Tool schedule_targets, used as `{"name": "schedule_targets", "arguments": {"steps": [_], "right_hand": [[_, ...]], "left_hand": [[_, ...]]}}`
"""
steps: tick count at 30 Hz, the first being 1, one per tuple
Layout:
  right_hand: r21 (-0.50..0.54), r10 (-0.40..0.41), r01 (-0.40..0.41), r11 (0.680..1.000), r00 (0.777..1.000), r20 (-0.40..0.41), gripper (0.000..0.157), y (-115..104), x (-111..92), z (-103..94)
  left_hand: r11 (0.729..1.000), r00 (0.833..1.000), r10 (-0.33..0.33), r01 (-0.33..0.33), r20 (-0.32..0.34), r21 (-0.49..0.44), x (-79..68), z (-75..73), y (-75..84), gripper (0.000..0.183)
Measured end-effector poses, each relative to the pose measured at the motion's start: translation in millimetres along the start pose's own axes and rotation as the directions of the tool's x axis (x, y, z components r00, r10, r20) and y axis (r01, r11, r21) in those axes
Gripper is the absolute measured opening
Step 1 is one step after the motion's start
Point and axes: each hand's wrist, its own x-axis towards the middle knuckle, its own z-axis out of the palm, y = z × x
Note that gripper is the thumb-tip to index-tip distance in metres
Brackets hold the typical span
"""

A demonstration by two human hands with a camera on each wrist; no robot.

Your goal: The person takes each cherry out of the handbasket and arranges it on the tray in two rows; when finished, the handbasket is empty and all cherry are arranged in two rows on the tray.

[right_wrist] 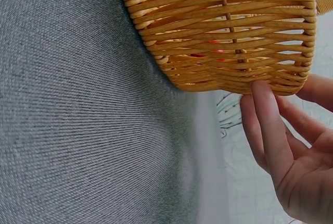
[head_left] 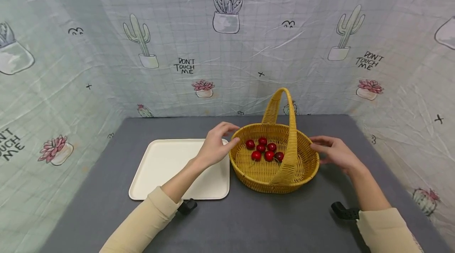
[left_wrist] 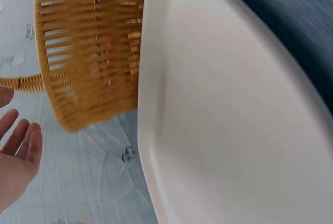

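A yellow wicker basket [head_left: 249,180] with a tall arched handle [head_left: 292,146] stands on the grey tabletop, several red cherries [head_left: 269,155] lying inside it. My left hand [head_left: 216,144] is beside the basket's left rim, thumb and fingers spread; the left wrist view shows a gap between its fingers and the wicker. At the basket's right side is my right hand [head_left: 335,151]. One of its fingers [right_wrist: 265,114] overlaps the basket's wall in the right wrist view, and whether it presses there I cannot tell. Neither hand grips anything.
A cream rectangular tray [head_left: 167,166] lies left of the basket, partly under my left forearm. Fabric curtains [head_left: 227,75] printed with potted cacti enclose the grey table [head_left: 249,221] at the back and sides.
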Motion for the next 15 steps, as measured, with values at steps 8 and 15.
{"name": "schedule_targets", "arguments": {"steps": [8,15], "right_hand": [[0.008,0.004,-0.003,1.0,1.0,-0.006,0.064,-4,2,0.0],[0.044,0.016,-0.018,0.999,0.999,0.052,0.067,-6,1,-6.6]], "left_hand": [[0.988,0.986,-0.114,0.125,0.125,-0.086,9.6,19.1,5.8,0.029],[0.971,0.956,-0.207,0.227,0.209,-0.076,17.9,27.7,9.3,0.043]]}}
